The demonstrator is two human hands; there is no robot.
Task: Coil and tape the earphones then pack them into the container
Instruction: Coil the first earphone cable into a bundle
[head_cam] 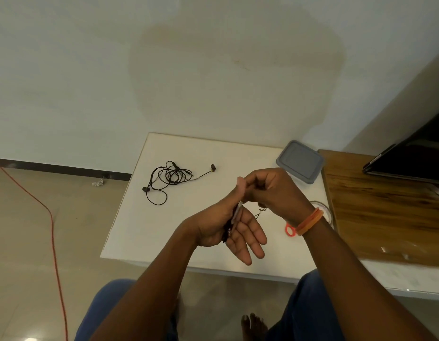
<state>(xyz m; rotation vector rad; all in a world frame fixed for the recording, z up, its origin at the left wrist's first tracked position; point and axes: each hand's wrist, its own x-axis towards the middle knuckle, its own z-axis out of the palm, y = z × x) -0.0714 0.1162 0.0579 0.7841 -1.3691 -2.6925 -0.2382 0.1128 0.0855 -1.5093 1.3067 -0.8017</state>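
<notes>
A loose black earphone set (170, 179) lies tangled on the white table (144, 230), left of my hands. My left hand (228, 227) holds a dark coiled earphone bundle (232, 222) across its palm, thumb up and fingers spread. My right hand (270, 190), with orange bands on the wrist, is closed just above it, pinching a thin piece that I cannot make out; a bit of cable (261, 209) hangs below it. The grey lidded container (300, 161) sits at the table's far right corner.
A clear tape roll (324, 210) and a small red ring (290, 230) lie by my right wrist. A wooden surface (385, 212) with a dark laptop (415, 153) adjoins on the right. An orange cord (53, 230) crosses the floor on the left. My knees and a bare foot (252, 326) are below.
</notes>
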